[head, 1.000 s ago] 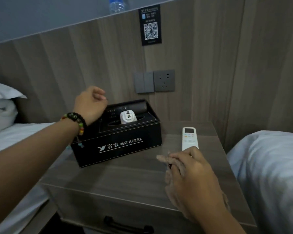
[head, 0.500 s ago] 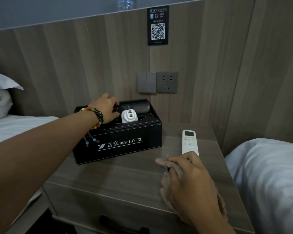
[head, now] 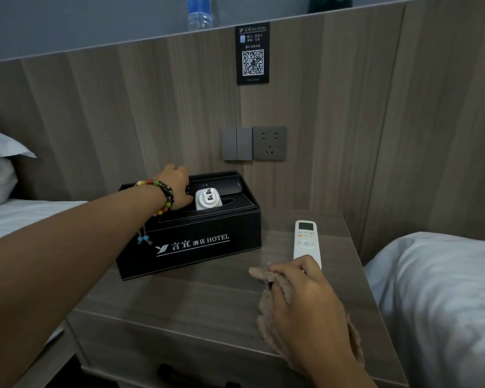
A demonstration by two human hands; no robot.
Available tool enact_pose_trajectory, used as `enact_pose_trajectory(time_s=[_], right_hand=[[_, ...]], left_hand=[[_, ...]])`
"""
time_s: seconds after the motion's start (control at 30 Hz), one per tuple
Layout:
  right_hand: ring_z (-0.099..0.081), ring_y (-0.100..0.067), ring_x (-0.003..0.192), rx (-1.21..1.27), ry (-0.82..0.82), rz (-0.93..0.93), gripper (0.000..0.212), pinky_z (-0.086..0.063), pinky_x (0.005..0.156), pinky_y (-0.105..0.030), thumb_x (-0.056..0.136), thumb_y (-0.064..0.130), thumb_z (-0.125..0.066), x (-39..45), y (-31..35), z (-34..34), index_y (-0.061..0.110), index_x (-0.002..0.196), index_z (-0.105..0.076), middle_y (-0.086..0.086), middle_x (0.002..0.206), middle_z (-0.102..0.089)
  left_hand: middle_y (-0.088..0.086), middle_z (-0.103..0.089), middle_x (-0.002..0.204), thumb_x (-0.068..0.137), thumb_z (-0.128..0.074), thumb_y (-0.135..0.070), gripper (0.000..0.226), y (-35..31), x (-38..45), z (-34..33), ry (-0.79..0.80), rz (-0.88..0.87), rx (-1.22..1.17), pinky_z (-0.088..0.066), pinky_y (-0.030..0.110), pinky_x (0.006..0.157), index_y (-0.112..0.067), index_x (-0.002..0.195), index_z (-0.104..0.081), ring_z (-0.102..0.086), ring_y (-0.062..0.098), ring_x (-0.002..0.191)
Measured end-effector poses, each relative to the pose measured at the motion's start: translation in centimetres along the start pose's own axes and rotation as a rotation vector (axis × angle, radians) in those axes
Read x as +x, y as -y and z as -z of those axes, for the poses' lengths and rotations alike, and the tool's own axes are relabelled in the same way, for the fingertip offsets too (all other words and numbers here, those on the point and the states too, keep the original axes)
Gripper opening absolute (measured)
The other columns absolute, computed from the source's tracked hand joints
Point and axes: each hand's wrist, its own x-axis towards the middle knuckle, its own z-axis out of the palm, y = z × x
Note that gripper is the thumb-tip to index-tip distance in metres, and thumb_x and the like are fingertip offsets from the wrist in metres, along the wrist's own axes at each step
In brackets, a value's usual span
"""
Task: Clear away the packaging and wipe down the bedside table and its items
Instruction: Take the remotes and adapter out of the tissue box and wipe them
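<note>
Grey-brown wood-grain bedside table (head: 196,298) is seen between two white-sheeted beds, against a matching wood-panel wall.

Nearest: right hand (head: 305,301) is curled around a crumpled beige cleaning cloth (head: 266,301), which is pressed to the tabletop near the front right. Just beyond its fingertips lies a slim white air-conditioner remote (head: 306,242), flat, display end toward the wall; whether it is touched cannot be told.

Further back, left: black leatherette hotel tissue box with white lettering (head: 191,242) is set on the table. On its top lie a white plug adapter (head: 208,199) and, behind it, a black bar-shaped remote (head: 221,186).

Left hand (head: 177,189) (beaded bracelet at the wrist) is reached over the box top to the left end of the black remote; the fingers are hidden behind the knuckles, so a grip cannot be confirmed.

No packaging can be identified on the table.

Risks, as judged:
- If the black remote is lifted, the adapter just beside it could be nudged and toppled off the box.
- The white remote could be pushed toward the table edge by a forward wipe of the cloth.
- The box could be slid back by a light pull, since it is not braced.
</note>
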Motion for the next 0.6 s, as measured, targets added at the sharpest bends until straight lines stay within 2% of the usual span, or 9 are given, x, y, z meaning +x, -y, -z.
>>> enact_pose_trajectory(time_s=[0.13, 0.23, 0.33, 0.47, 0.6], right_hand=[[-0.058, -0.007, 0.066, -0.030, -0.016, -0.002, 0.023, -0.055, 0.052, -0.025, 0.071, 0.027, -0.060, 0.1, 0.1, -0.1, 0.025, 0.091, -0.071, 0.008, 0.090, -0.055], [-0.061, -0.007, 0.074, -0.050, 0.017, 0.006, 0.021, -0.055, 0.055, -0.026, 0.077, 0.033, -0.053, -0.1, 0.1, -0.4, 0.032, 0.095, -0.064, 0.012, 0.094, -0.053], [-0.059, -0.008, 0.071, -0.129, 0.023, -0.016, 0.021, -0.054, 0.050, -0.029, 0.075, 0.030, -0.058, -0.3, 0.6, -0.1, 0.028, 0.093, -0.069, 0.009, 0.092, -0.054], [-0.058, -0.015, 0.079, -0.257, 0.046, 0.004, 0.031, -0.055, 0.062, -0.034, 0.075, 0.042, -0.054, -0.2, 1.3, 0.4, 0.025, 0.095, -0.071, 0.004, 0.091, -0.057], [-0.059, -0.019, 0.088, -0.308, 0.001, 0.031, 0.043, -0.051, 0.067, -0.038, 0.078, 0.052, -0.049, 0.1, 1.9, 0.6, 0.021, 0.100, -0.070, -0.001, 0.098, -0.062]], left_hand=[[0.015, -0.060, 0.113, 0.087, -0.065, -0.032, 0.040, -0.2, 0.3, 0.5, 0.033, -0.002, 0.035, -0.048, 0.034, 0.082, -0.004, 0.115, -0.059, -0.059, 0.028, 0.102], [0.014, -0.065, 0.110, 0.090, -0.062, -0.029, 0.030, 0.6, 0.0, 0.1, 0.029, -0.016, 0.016, -0.047, 0.032, 0.081, -0.006, 0.110, -0.063, -0.060, 0.027, 0.100], [0.014, -0.063, 0.106, 0.091, -0.063, -0.027, 0.026, 1.6, -0.6, 0.2, -0.084, 0.001, -0.130, -0.044, 0.032, 0.076, -0.007, 0.108, -0.061, -0.059, 0.028, 0.098], [0.012, -0.061, 0.093, 0.092, -0.062, -0.023, 0.020, 3.0, -1.8, 1.6, -0.281, -0.008, -0.287, -0.039, 0.029, 0.073, -0.006, 0.103, -0.056, -0.060, 0.031, 0.094], [0.008, -0.070, 0.092, 0.095, -0.056, -0.019, 0.007, 4.6, -3.6, 4.0, -0.461, -0.084, -0.483, -0.050, 0.026, 0.068, -0.018, 0.099, -0.050, -0.068, 0.022, 0.086]])
